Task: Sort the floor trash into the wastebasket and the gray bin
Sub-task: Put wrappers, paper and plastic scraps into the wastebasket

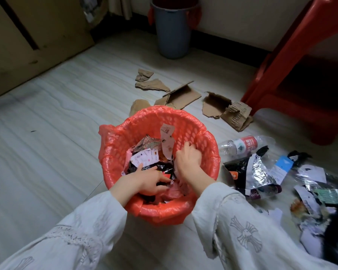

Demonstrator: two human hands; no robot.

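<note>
Foil and paper wrappers at right of frame, on the floor — feather-light, crinkly, slick; best pinched at a torn edge or scooped in a bunch. Stiffer cardboard scraps above the red-lined wastebasket; gray bin at top. Both hands inside the basket: left hand flat on scraps, right hand curled, hold unclear.

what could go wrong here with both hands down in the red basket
Both the left hand and right hand press into the wrappers in the wastebasket; torn foil edges might scratch, and the thin red liner could tear or slip off the rim. The light basket may tip. The plastic bottle lies close beside it and could get knocked away.
</note>
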